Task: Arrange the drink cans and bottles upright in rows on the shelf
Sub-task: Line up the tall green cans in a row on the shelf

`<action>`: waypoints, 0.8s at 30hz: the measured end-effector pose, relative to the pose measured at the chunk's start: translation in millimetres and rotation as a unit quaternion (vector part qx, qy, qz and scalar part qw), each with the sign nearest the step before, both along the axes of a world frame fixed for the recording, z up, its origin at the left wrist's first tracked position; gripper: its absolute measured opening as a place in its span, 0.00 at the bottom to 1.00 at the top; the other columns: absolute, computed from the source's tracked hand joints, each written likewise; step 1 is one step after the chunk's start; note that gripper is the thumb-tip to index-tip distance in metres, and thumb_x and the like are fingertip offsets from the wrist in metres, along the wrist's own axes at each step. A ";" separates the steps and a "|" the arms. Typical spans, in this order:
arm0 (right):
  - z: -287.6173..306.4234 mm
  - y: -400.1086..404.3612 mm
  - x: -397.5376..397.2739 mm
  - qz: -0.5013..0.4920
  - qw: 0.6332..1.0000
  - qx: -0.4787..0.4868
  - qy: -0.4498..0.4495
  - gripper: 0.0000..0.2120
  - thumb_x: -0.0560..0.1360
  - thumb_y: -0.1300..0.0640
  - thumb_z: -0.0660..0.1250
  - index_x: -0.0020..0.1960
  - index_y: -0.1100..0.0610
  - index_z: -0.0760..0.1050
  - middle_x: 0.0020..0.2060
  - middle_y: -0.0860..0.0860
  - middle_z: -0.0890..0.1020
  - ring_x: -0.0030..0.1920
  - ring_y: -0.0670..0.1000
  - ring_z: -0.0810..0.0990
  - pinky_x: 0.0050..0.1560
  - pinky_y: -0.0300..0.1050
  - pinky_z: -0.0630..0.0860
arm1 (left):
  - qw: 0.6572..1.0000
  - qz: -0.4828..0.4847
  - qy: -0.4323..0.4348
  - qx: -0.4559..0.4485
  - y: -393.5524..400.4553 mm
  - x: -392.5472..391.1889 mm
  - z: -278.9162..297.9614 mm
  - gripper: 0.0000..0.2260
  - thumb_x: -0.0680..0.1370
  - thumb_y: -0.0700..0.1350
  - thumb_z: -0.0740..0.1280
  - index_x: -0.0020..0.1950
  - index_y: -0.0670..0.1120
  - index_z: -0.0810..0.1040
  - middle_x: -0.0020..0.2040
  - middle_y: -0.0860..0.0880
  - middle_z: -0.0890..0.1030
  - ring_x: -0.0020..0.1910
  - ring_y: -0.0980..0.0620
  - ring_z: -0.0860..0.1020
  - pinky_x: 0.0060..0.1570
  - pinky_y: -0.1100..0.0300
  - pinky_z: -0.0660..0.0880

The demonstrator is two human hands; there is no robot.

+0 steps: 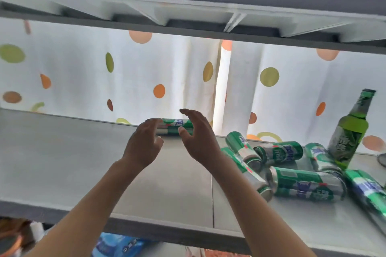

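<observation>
Inspector: Hands first. Left hand (144, 144) and right hand (198, 137) are both reached to the back of the shelf (62, 162), one at each end of a lying can (175, 127) at the rear edge. Fingers on both are loosely spread and slightly curved, holding nothing.

Clerk: Are they touching the can?

Inspector: Left fingertips overlap its near end, but the view is soft there — I cannot tell whether they touch it. The right thumb and forefinger arch over the far end with a gap showing.

Clerk: And the rest of the stock?

Inspector: Heap of cans (292, 169) on their sides at the right of the shelf, several lying against one another. One green bottle (351, 131) stands just behind them, leaning in this wide view. Nothing is in rows yet; I judge the task barely begun.

Clerk: Risks?

Inspector: Three. The can lies at the very back edge with only a spotted curtain (83, 73) behind it — a push instead of a grip could roll it off. A loose hold while tipping it upright could let it slip. And pulling one can from the heap may set the others rolling toward the bottle or the front edge.
</observation>
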State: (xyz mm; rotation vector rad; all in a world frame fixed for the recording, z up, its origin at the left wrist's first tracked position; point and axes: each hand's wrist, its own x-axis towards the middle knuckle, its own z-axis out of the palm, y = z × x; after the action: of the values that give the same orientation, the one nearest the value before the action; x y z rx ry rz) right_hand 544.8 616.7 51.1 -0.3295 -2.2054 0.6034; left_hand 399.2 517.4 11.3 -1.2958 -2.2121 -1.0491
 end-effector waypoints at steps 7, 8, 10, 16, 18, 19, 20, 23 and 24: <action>-8.7 19.9 -50.3 -0.035 0.997 0.026 -0.060 0.24 0.77 0.59 0.66 0.72 0.53 0.69 0.68 0.49 0.73 0.68 0.48 0.68 0.67 0.37 0.61 | 0.993 0.003 -0.022 -0.119 47.4 -76.7 -12.8 0.30 0.71 0.38 0.68 0.72 0.42 0.65 0.70 0.45 0.68 0.68 0.44 0.67 0.65 0.51 0.68; -10.4 23.4 -54.1 -0.042 0.997 0.023 -0.063 0.24 0.77 0.60 0.66 0.72 0.54 0.69 0.67 0.49 0.73 0.68 0.48 0.68 0.67 0.36 0.61 | 0.992 0.004 -0.036 -0.124 52.6 -84.7 -11.3 0.31 0.71 0.38 0.68 0.73 0.42 0.63 0.72 0.45 0.66 0.70 0.44 0.65 0.66 0.52 0.66; -14.2 28.8 -57.9 -0.059 0.996 0.018 -0.066 0.24 0.77 0.60 0.65 0.72 0.54 0.69 0.68 0.50 0.73 0.69 0.49 0.67 0.66 0.35 0.59 | 0.992 0.010 -0.047 -0.120 62.2 -95.0 -11.7 0.33 0.71 0.36 0.66 0.75 0.43 0.60 0.76 0.45 0.61 0.74 0.45 0.60 0.70 0.53 0.63; -29.9 34.8 -55.5 -0.075 0.991 0.082 -0.075 0.22 0.78 0.61 0.65 0.71 0.55 0.69 0.68 0.50 0.73 0.72 0.50 0.64 0.65 0.34 0.56 | 0.982 0.042 0.055 -0.175 83.9 -107.0 -34.7 0.36 0.72 0.34 0.61 0.78 0.48 0.53 0.78 0.48 0.57 0.76 0.48 0.55 0.74 0.50 0.56; -31.1 34.9 -54.4 -0.063 0.991 0.092 -0.069 0.23 0.78 0.60 0.65 0.72 0.54 0.68 0.68 0.49 0.72 0.71 0.47 0.61 0.64 0.32 0.55 | 0.974 0.061 0.082 -0.203 83.6 -108.5 -35.4 0.34 0.72 0.38 0.63 0.78 0.48 0.56 0.76 0.49 0.60 0.73 0.47 0.60 0.72 0.49 0.58; -31.4 34.7 -53.9 -0.059 0.992 0.094 -0.066 0.23 0.78 0.60 0.65 0.72 0.54 0.68 0.69 0.49 0.72 0.71 0.46 0.60 0.64 0.31 0.55 | 0.973 0.068 0.101 -0.198 82.4 -108.5 -35.6 0.33 0.72 0.39 0.63 0.76 0.47 0.58 0.74 0.48 0.62 0.71 0.46 0.62 0.71 0.50 0.59; -31.2 34.9 -53.6 -0.057 0.992 0.095 -0.065 0.23 0.78 0.60 0.65 0.72 0.54 0.68 0.69 0.49 0.72 0.71 0.46 0.60 0.64 0.31 0.55 | 0.973 0.069 0.119 -0.186 80.9 -107.9 -34.5 0.32 0.71 0.40 0.64 0.75 0.47 0.61 0.72 0.48 0.64 0.69 0.46 0.64 0.69 0.51 0.60; -34.6 37.1 -52.4 -0.062 0.990 0.098 -0.077 0.24 0.77 0.60 0.66 0.72 0.55 0.68 0.68 0.51 0.72 0.72 0.50 0.62 0.66 0.36 0.58 | 0.984 0.020 0.108 -0.137 76.3 -103.1 -34.2 0.34 0.68 0.44 0.68 0.74 0.46 0.63 0.71 0.46 0.66 0.71 0.46 0.62 0.69 0.51 0.60; -35.1 37.9 -52.1 -0.063 0.990 0.097 -0.081 0.24 0.77 0.59 0.65 0.72 0.56 0.68 0.68 0.51 0.72 0.72 0.50 0.63 0.68 0.37 0.59 | 0.988 -0.005 0.093 -0.126 75.8 -101.8 -34.7 0.36 0.67 0.45 0.69 0.74 0.46 0.63 0.72 0.46 0.64 0.72 0.46 0.61 0.70 0.51 0.60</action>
State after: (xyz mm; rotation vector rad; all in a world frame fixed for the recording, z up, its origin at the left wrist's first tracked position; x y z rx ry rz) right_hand 492.7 654.6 16.1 -0.4251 -2.3544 0.2991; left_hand 297.4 593.3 -23.3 -1.4439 -2.2491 -0.6370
